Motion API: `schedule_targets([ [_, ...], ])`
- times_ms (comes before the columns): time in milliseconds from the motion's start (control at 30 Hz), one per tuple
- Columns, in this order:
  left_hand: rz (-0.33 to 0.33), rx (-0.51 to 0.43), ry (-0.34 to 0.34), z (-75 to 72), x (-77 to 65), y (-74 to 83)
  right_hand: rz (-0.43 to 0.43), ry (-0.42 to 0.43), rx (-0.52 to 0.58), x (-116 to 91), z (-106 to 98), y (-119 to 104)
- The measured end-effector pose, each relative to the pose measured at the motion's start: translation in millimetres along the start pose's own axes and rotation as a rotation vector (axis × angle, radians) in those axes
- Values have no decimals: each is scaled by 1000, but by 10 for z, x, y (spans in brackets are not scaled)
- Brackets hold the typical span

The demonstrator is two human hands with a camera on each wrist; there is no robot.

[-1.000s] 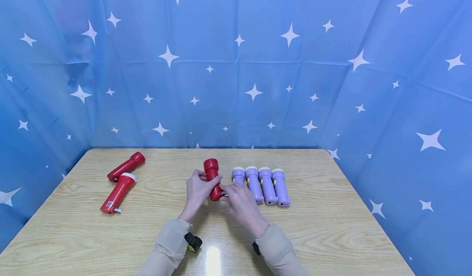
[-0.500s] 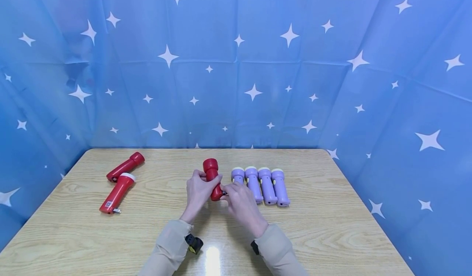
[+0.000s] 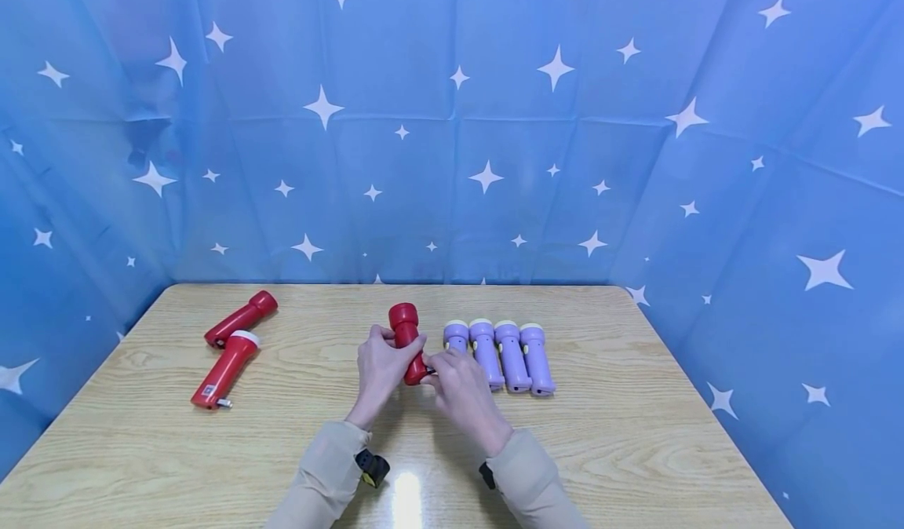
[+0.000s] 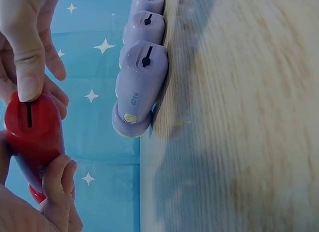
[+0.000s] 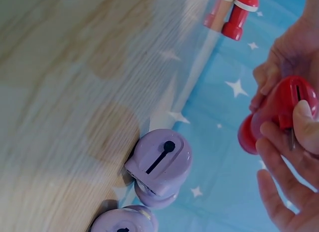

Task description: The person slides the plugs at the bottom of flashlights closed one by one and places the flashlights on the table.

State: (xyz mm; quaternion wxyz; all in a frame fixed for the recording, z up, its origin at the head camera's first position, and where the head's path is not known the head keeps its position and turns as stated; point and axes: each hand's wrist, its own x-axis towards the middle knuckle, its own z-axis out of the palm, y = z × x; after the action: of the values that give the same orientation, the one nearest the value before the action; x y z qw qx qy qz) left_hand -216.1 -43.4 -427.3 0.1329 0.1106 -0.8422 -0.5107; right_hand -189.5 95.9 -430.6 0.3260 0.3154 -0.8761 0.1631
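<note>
A red flashlight (image 3: 404,319) is held up over the middle of the table, its head pointing away. My left hand (image 3: 380,366) grips its barrel between thumb and fingers. At the tail end, my right hand (image 3: 464,392) pinches the flashlight. In the left wrist view the right thumb (image 4: 29,82) lies at one end of the dark slot on the flashlight's tail (image 4: 35,134). The right wrist view shows a thin metal prong (image 5: 292,138) sticking out beside the right fingers. Part of the barrel is hidden behind the hands.
Several purple flashlights (image 3: 512,356) lie side by side just right of my right hand. Two more red flashlights (image 3: 226,372) rest at the table's left, one touching or close to the other. A blue star-patterned curtain (image 3: 452,160) hangs behind the wooden table (image 3: 607,450).
The metal prong seen at the flashlight's tail a second ago is now mostly covered by the right fingers or turned inward. Both hands stay in nearly the same place.
</note>
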Motion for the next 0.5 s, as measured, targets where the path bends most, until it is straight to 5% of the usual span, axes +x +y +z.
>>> schedule_targets([
  [500,-3,6,-14,18,-14,12,51,4,-9,-5,6,-34],
])
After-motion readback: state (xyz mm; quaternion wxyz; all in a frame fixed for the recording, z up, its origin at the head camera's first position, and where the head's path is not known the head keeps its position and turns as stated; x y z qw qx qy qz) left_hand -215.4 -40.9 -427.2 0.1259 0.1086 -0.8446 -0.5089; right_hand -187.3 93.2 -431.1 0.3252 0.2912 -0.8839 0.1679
